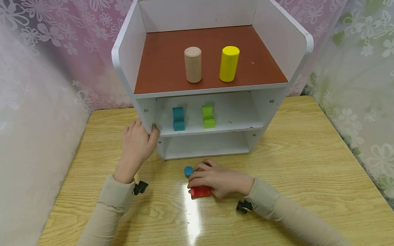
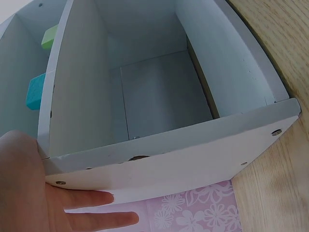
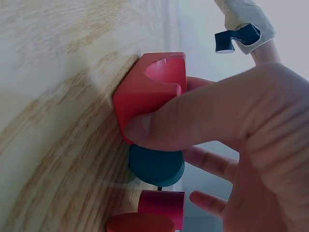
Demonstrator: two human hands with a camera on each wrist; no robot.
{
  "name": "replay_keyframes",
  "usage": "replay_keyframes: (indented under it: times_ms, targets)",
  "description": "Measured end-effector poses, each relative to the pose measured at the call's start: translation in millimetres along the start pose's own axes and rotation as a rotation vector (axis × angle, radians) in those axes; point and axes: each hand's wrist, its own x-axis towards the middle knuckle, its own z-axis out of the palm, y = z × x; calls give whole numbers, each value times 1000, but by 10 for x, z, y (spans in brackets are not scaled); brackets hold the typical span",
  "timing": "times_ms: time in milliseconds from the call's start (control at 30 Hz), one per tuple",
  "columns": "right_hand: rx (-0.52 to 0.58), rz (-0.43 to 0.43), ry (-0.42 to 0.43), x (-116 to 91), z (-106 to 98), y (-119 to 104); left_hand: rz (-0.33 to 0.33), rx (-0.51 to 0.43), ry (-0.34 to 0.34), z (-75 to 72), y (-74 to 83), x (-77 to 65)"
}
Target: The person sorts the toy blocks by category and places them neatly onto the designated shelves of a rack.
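My left hand [image 1: 139, 140] grips the left side panel of a white shelf unit [image 2: 183, 159]. Its fingers lie along the panel's outer face, and the thumb comes round the front edge. On the wooden table before the shelf, my right hand [image 1: 219, 179] holds a red block [image 3: 149, 92] with a curved notch, thumb against one side. Close beside that block is a blue cylinder [image 1: 188, 171]. The right wrist view also shows a magenta cylinder [image 3: 161, 208] and an orange-red round piece [image 3: 140, 223] beyond it; the hand hides both in the head view.
On the brown top shelf [image 1: 167, 58] stand a plain wooden cylinder [image 1: 193, 64] and a yellow cylinder [image 1: 229, 64]. A teal notched block [image 1: 178, 119] and a green one [image 1: 208, 117] sit on the middle shelf. Flowered curtains [image 1: 90, 25] hang around the table [image 1: 304, 162].
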Motion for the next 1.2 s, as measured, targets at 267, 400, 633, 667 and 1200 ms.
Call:
replay_keyframes:
  times_ms: [267, 400, 633, 667, 1200]
  targets:
    - [15, 4, -6, -2, 3, -5, 8, 4, 13, 0, 3, 6]
    - [39, 17, -10, 0, -23, -24, 9, 10, 14, 0, 5, 8]
    - [69, 41, -10, -2, -60, -47, -3, 8, -4, -13, 12, 7]
    - [71, 38, -5, -3, -69, -50, -4, 8, -5, -12, 12, 7]
    - [36, -7, 116, -46, -187, -85, -10, 1, -12, -11, 8, 4]
